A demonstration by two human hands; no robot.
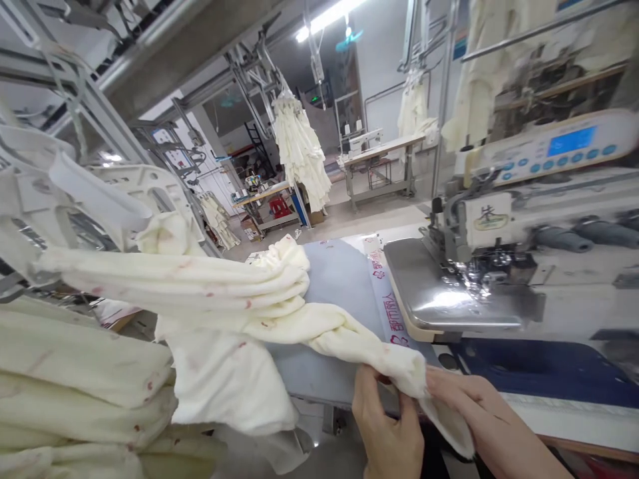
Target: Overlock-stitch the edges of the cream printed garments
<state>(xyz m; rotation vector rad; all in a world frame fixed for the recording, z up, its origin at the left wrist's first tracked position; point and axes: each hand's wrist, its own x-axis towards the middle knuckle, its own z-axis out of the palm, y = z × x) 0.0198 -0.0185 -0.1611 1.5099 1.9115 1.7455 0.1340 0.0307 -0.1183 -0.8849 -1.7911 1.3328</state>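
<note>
Cream cloth: we've got a soft, fleecy strip of cream fabric, twisted rope-like, dotted with small reddish marks, and it runs from the stack at our left across the table to our hands.
Left hand: our left hand pinches the near end of that strip from below, thumb pressed up into the pile.
Right hand: our right hand lies flat along the loose tail of the strip, fingers closed over it, nipping the edge against the palm.
Where the cloth sits: its end hangs just off the front edge of the grey table pad, near the sewing plate.
Stack at left: folded layers of the same plush material pile thickly, rounded at the folds.
Machine: we see a white sewing machine with a polished steel bed, curved at its corner, and a pale control panel with a blue screen.
Blue mat: a dark blue panel lies smooth beneath the machine.
Background: limp cream garments hang in a bunch from an overhead rail, with a work table beyond.
</note>
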